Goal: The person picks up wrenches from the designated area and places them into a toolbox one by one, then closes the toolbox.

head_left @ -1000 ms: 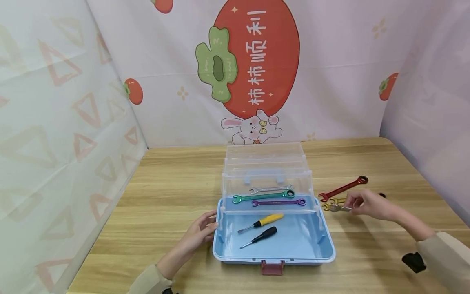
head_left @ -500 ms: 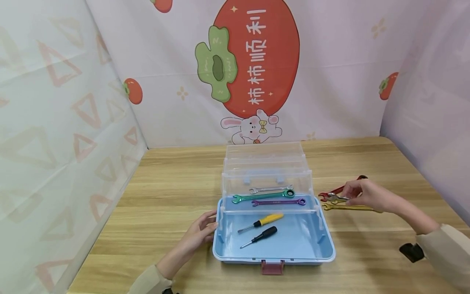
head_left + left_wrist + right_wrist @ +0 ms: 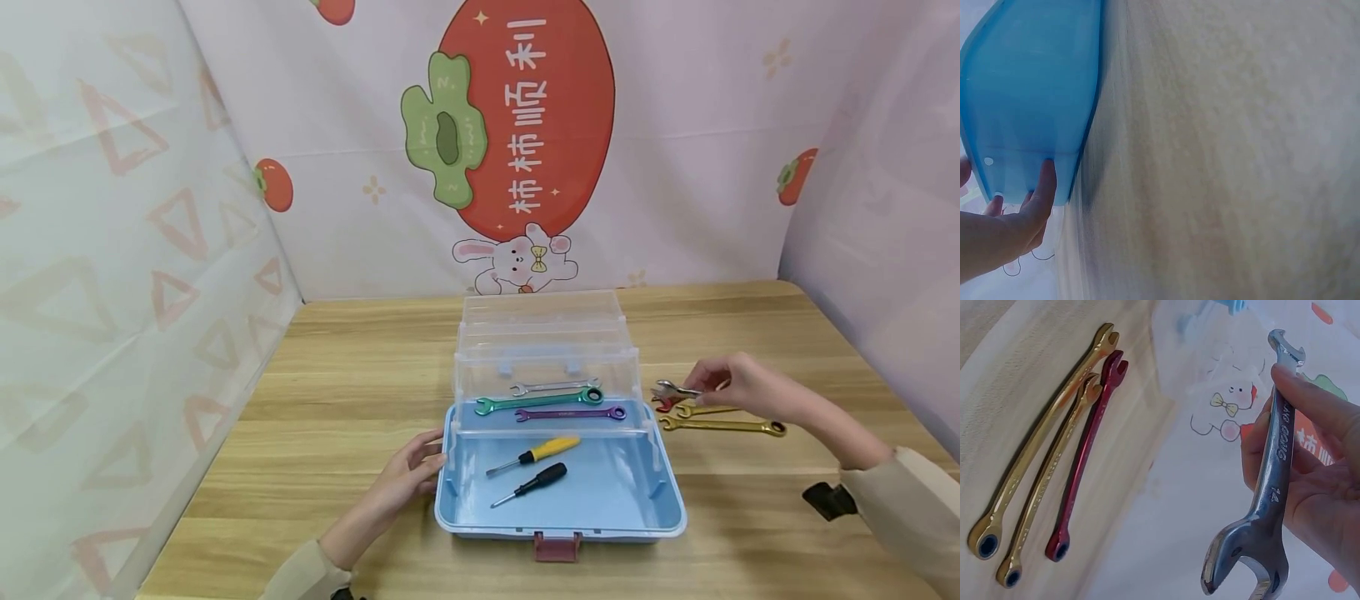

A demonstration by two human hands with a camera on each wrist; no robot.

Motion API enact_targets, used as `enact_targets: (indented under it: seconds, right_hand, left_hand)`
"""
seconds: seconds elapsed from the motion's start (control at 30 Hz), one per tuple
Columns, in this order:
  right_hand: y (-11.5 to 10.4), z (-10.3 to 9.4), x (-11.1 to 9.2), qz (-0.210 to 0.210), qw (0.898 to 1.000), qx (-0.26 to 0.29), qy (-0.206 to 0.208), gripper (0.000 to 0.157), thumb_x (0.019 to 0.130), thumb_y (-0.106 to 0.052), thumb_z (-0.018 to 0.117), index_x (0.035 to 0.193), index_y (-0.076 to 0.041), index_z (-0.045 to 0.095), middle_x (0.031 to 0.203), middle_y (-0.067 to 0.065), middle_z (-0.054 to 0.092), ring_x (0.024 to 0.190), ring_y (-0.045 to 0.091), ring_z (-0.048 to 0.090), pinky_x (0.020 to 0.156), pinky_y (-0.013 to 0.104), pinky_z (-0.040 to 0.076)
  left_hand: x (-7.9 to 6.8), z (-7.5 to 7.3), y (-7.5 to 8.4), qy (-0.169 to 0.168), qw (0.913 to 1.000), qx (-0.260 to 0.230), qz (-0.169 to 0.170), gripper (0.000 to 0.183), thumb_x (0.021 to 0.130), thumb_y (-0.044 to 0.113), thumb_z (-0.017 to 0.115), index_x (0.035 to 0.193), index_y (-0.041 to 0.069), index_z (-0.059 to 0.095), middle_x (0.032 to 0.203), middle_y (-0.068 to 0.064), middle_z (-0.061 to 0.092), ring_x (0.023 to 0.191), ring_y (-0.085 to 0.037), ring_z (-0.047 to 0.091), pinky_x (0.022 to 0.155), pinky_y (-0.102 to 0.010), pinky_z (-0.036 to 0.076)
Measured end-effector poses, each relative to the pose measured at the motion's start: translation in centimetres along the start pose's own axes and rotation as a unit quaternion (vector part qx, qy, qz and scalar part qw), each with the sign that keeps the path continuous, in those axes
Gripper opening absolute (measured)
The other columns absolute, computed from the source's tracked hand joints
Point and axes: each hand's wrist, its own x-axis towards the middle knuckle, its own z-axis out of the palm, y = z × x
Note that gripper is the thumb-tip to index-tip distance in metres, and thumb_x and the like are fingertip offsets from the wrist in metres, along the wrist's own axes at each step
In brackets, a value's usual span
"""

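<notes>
My right hand (image 3: 750, 387) pinches a silver double open-ended wrench (image 3: 1272, 469), lifted above the table; "14" shows on its shank. Below it lie a red ratchet wrench (image 3: 1088, 456) and two gold ratchet wrenches, the longer one (image 3: 1044, 444) and the shorter one (image 3: 1047, 481). With relaxed fingers, my left hand (image 3: 408, 471) touches the left side of the blue toolbox (image 3: 450, 521). Its fingers (image 3: 1047, 181) rest against the outer wall. In the box lie a yellow screwdriver (image 3: 551, 447) and a black screwdriver (image 3: 547, 475).
Behind the box its clear folding trays (image 3: 543, 333) stand raised. A silver wrench (image 3: 555, 387), a green wrench (image 3: 536, 401) and a purple wrench (image 3: 570, 413) lie at its rear. The wooden table (image 3: 360, 367) meets a printed cloth backdrop (image 3: 337, 233).
My right hand has lifted the silver wrench up and away from the gold wrenches, passing over the red one. The left hand and the toolbox stay where they were.
</notes>
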Motion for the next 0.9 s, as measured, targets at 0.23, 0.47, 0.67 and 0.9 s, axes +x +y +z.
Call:
enact_targets:
  seconds: [0.23, 0.47, 0.67, 0.9]
  right_hand:
    - [-1.2, -0.1, 1.0, -0.004, 1.0, -0.013, -0.004, 0.014, 0.073, 0.001, 0.067, 0.086, -0.004, 0.064, 0.079, -0.003, 0.063, 0.067, 0.0, 0.052, 0.053, 0.021, 0.047]
    - [-2.6, -0.2, 2.5, 0.03, 0.999, -0.014, -0.038, 0.015, 0.077, 0.0, 0.064, 0.092, -0.003, 0.066, 0.086, 0.004, 0.065, 0.07, 0.004, 0.055, 0.059, 0.022, 0.049]
    - [-3.7, 0.5, 3.7, 0.021, 0.998, 0.001, -0.052, 0.017, 0.078, 0.001, 0.062, 0.095, 0.0, 0.065, 0.09, 0.01, 0.065, 0.071, 0.008, 0.057, 0.06, 0.021, 0.05]
    - [-5.1, 1.7, 5.4, 0.002, 0.998, -0.003, -0.069, 0.018, 0.079, -0.003, 0.064, 0.097, -0.002, 0.066, 0.092, 0.007, 0.065, 0.073, 0.01, 0.055, 0.061, 0.02, 0.049]
  left_hand:
    - [-0.1, 0.0, -0.1, -0.002, 1.0, -0.003, 0.004, 0.059, 0.088, 0.025, 0.055, 0.133, -0.002, 0.03, 0.129, -0.026, 0.038, 0.105, -0.023, 0.051, 0.083, -0.036, 0.047]
    - [0.0, 0.1, 0.0, 0.003, 1.0, -0.001, 0.004, 0.056, 0.088, 0.024, 0.054, 0.133, -0.001, 0.03, 0.129, -0.026, 0.038, 0.105, -0.023, 0.052, 0.083, -0.036, 0.047]
    - [-0.1, 0.0, 0.1, 0.001, 1.0, -0.002, 0.005, 0.057, 0.089, 0.024, 0.053, 0.133, -0.001, 0.03, 0.128, -0.026, 0.038, 0.104, -0.023, 0.052, 0.083, -0.036, 0.047]
    - [-0.1, -0.1, 0.1, 0.0, 1.0, 0.002, 0.001, 0.058, 0.088, 0.026, 0.055, 0.133, 0.0, 0.03, 0.129, -0.026, 0.039, 0.106, -0.024, 0.051, 0.083, -0.036, 0.047]
